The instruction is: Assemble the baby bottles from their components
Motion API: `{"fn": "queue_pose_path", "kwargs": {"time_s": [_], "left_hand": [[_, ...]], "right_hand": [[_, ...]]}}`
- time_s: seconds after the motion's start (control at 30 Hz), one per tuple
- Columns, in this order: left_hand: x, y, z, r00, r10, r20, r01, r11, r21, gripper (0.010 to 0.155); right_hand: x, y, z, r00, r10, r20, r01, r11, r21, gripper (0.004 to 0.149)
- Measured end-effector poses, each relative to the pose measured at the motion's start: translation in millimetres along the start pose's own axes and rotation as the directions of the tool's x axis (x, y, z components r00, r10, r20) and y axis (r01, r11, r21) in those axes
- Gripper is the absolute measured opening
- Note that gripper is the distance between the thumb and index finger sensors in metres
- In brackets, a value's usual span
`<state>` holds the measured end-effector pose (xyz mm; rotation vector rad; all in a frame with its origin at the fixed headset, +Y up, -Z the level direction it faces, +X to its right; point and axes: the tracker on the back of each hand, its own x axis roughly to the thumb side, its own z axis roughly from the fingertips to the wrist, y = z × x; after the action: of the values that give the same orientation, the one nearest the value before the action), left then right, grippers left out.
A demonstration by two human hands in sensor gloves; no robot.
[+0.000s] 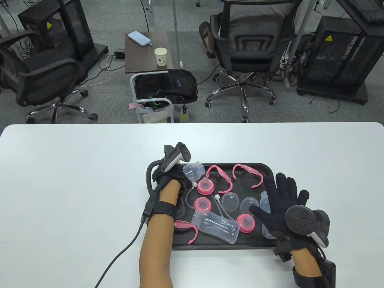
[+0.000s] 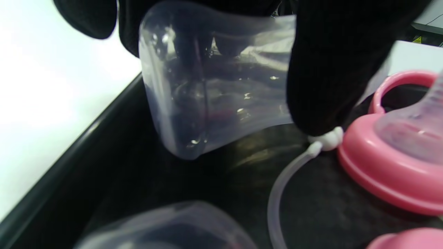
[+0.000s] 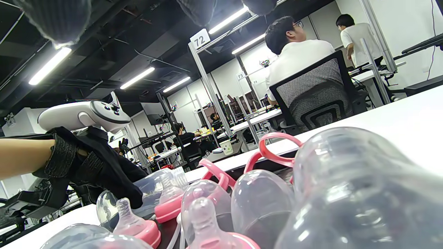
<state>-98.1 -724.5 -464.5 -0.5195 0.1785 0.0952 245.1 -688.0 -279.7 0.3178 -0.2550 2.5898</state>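
The left hand point(image 1: 168, 177) is gripping a clear bottle point(image 1: 193, 171) at the tray's point(image 1: 210, 246) far left, fingers point(image 2: 332, 69) clamped round its body, probably lifting it for fitting; the right hand point(image 1: 280, 201) is hovering, fingers spread, over another bottle point(image 1: 264, 204), likely about to grasp it

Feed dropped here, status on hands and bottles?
Left hand grips clear bottle at tray far-left. Right hand open, over another bottle. Straw lies under the gripped bottle.
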Motion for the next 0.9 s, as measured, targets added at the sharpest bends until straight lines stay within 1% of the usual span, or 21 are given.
{"fn": "queue_pose_path", "kwargs": {"time_s": [0.07,0.33,0.47,0.53,0.57,0.7,0.8,0.9], "left_hand": [[-1.1,-1.9,-2.5,1.0,-0.007,-0.015,0.007,1.0,-0.019,0.093],[-3.8,-3.8,-6.9,1.0,0.016,-0.007,-0.016,1.0,-0.025,0.093],[-4.8,-4.0,-7.2,1.0,0.013,0.008,-0.013,1.0,-0.009,0.091],[-6.6,-2.8,-5.5,0.999,0.015,0.03,-0.016,1.0,0.025,0.091],[-7.2,-2.2,-4.5,0.999,0.024,0.038,-0.025,0.999,0.027,0.091],[-10.4,6.1,6.0,0.997,0.045,0.07,-0.05,0.996,0.073,0.091],[-13.2,15.0,19.8,0.993,0.053,0.108,-0.068,0.987,0.143,0.091],[-16.4,23.1,38.7,0.985,0.068,0.158,-0.099,0.975,0.201,0.091]], "right_hand": [[-0.4,-0.3,-0.1,1.0,-0.003,-0.001,0.003,1.0,-0.001,0.096],[-1.3,-0.5,-0.1,1.0,-0.005,-0.008,0.005,1.0,0.005,0.096],[-1.6,-1.0,-0.2,1.0,-0.007,-0.01,0.007,1.0,0.004,0.095],[-2.1,-1.1,-0.5,1.0,-0.008,-0.015,0.008,1.0,0.011,0.095],[-2.3,-1.2,-0.5,1.0,-0.01,-0.016,0.01,1.0,0.013,0.095],[-3.3,-2.3,-0.3,1.0,-0.014,-0.021,0.014,1.0,0.01,0.095],[-2.9,-2.3,-0.1,0.999,-0.027,-0.018,0.027,1.0,0.009,0.094],[-3.1,-2.4,-0.1,0.999,-0.031,-0.015,0.031,0.999,0.009,0.095]]}}
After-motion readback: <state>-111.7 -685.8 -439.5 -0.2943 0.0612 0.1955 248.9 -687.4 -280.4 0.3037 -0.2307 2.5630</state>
